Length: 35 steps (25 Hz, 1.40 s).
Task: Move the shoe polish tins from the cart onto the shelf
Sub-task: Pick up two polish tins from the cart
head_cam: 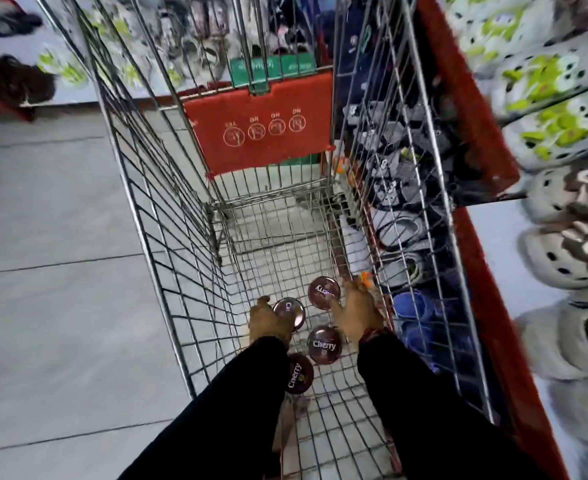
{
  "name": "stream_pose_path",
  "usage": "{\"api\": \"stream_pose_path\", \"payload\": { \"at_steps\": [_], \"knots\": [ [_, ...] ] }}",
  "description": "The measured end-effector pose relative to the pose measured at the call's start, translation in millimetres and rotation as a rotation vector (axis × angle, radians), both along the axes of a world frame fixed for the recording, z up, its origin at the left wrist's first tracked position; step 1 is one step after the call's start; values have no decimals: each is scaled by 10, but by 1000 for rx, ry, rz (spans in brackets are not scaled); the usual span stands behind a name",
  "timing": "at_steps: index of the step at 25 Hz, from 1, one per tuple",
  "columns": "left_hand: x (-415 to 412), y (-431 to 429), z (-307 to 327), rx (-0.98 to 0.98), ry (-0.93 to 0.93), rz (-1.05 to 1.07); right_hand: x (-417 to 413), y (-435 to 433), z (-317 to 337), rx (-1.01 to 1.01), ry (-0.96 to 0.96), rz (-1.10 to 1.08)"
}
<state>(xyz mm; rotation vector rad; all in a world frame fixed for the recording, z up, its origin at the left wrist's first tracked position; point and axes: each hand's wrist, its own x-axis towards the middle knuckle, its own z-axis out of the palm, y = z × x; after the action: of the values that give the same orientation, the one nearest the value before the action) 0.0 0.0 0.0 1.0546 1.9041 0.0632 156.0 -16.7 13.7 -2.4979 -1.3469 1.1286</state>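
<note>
Several round dark-red shoe polish tins marked "Cherry" lie on the wire floor of the shopping cart (168, 258). My left hand (268, 323) grips one tin (290, 311) at its left side. My right hand (356, 315) reaches down with fingers spread, touching the right edge of the farthest tin (323, 292). Another tin (323, 344) lies between my wrists, and one more (299, 373) sits partly under my left sleeve. Both arms wear black sleeves.
The cart's red child-seat flap (261, 126) stands at its far end. A red-edged shelf (486, 258) on the right carries grey clogs and dark slippers, close against the cart's right side. Grey tiled floor (60, 237) lies to the left.
</note>
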Motion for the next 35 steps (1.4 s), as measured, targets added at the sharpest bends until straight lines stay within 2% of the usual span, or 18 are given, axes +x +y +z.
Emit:
{"api": "stream_pose_path", "payload": {
  "at_steps": [3,7,10,15,18,22,25,35],
  "knots": [
    [20,36,-149,-18,110,-67,-44,105,-162,-41,-35,11],
    [17,30,-229,-32,106,-90,-74,107,-270,-21,-54,-65],
    [13,61,-201,-46,15,4,-26,63,-314,67,68,-260],
    [-37,43,13,-27,-23,102,64,-65,-309,65,255,-574],
    [-82,16,178,-18,-143,310,44,-203,-93,120,404,-708],
    [-119,-135,803,110,-434,547,-10,-430,494,215,664,-846],
    [-158,-277,1406,184,-616,609,-13,-599,1031,315,766,-897],
    [-9,-980,3500,241,-917,451,102,-1529,3191,718,837,-914]
  ]
}}
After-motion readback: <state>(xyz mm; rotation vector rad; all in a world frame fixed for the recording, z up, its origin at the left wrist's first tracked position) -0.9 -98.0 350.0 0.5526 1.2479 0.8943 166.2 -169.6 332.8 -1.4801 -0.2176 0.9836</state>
